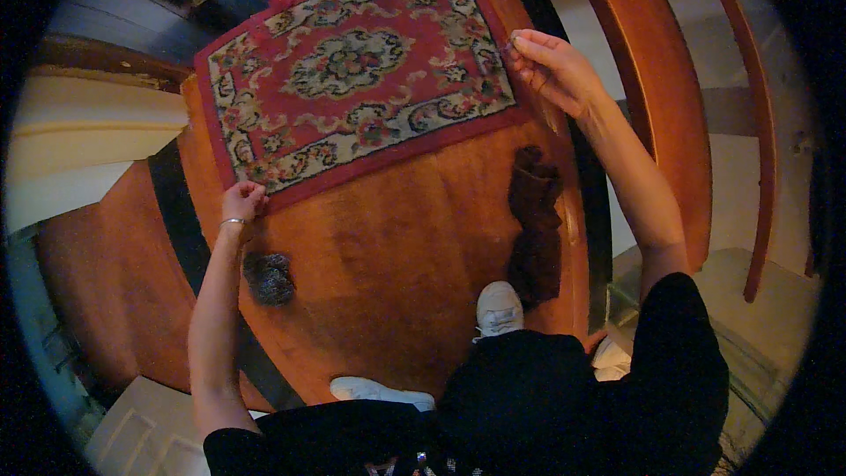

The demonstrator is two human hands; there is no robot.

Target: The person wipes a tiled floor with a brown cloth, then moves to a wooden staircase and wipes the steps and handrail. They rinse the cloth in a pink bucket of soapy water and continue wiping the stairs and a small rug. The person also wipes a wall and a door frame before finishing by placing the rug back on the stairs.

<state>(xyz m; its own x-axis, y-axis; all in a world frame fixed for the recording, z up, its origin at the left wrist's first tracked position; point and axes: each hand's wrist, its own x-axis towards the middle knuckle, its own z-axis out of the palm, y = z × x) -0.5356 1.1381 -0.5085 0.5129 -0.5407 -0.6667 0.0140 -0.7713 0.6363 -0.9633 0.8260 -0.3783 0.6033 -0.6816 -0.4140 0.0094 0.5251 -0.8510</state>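
A red rug [264, 106] with a floral border and a central medallion lies on the wooden floor. At its near left corner, my left hand [244, 201] has its fingertips pinched on the red edging. My right hand [552, 73] is beside the rug's right edge, thumb and fingertips drawn together. Whether it grips the edging or something small is too blurred to tell. Below my left wrist sits a dark grey crumpled bundle [269, 279]. Dark brown crumpled cloth [535, 225] lies along the floor's right side, nearer to me than my right hand.
The wooden floor [390, 251] is bordered by black strips [173, 185] at left and right. A curved wooden rail [667, 79] runs along the right, with a lower level beyond it. My white shoes [499, 309] stand at the near side.
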